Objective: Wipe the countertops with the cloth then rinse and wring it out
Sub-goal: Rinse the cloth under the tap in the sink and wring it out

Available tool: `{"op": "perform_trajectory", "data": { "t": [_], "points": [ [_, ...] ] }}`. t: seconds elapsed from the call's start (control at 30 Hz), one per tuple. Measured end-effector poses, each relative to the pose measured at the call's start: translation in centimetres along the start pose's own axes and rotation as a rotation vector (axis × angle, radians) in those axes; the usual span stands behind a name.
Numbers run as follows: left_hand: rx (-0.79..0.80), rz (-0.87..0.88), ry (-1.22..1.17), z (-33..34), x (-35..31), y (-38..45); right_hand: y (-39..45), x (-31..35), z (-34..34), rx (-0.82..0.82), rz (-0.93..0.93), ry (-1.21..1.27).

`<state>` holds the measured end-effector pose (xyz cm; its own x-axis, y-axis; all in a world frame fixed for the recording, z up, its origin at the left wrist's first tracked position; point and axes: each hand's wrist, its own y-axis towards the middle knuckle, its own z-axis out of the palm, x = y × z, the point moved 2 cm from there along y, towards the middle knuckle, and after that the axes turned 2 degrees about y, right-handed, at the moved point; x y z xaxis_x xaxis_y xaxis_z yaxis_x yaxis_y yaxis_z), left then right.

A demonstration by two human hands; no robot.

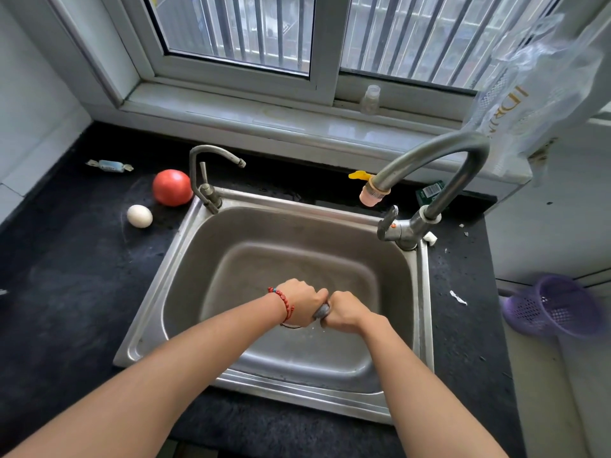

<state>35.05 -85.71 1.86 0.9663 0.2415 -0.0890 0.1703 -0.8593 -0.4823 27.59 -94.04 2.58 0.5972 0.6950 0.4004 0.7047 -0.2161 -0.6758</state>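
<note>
Over the steel sink [185, 259], my left hand [302, 302] and my right hand [344, 312] are fisted side by side around a grey cloth [322, 311]. Only a small twisted bit of the cloth shows between the fists; the rest is hidden inside them. A few drops fall below the hands. The left wrist wears a red bead bracelet. The large curved tap [439, 180] at the sink's back right has a pink nozzle, and no water runs from it. The dark countertop [76, 285] surrounds the sink.
A tomato [172, 187], an egg [139, 216] and a wrapped sweet [109, 165] lie on the counter left of the sink. A smaller tap [206, 180] stands at the back left corner. A purple basket [555, 305] lies at the right, with scraps nearby.
</note>
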Motion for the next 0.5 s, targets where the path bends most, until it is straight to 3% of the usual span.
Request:
{"op": "perform_trajectory", "data": {
  "t": [0.13, 0.27, 0.33, 0.4, 0.43, 0.5],
  "points": [
    [-0.108, -0.085, -0.084, 0.4, 0.0, -1.0, -0.8, -0.2, -0.4, -0.090, -0.044, -0.089],
    [-0.247, -0.374, -0.422, 0.2, -0.6, -2.7, -1.4, -0.3, -1.9, -0.253, -0.166, -0.028],
    [-0.310, -0.538, -0.693, 0.2, -1.0, -3.4, -1.9, -0.6, -2.6, -0.341, -0.196, 0.249],
    [-0.390, -0.644, -0.925, -0.1, -1.6, -4.0, -2.6, -1.1, -2.8, -0.421, -0.117, 0.746],
    [-0.422, -0.669, -0.984, -0.3, -1.8, -4.2, -2.9, -1.1, -2.5, -0.426, -0.049, 0.943],
    [-0.449, -0.662, -0.960, -0.8, -2.5, -4.6, -3.3, -0.6, -1.8, -0.421, 0.051, 1.051]
  ]
}}
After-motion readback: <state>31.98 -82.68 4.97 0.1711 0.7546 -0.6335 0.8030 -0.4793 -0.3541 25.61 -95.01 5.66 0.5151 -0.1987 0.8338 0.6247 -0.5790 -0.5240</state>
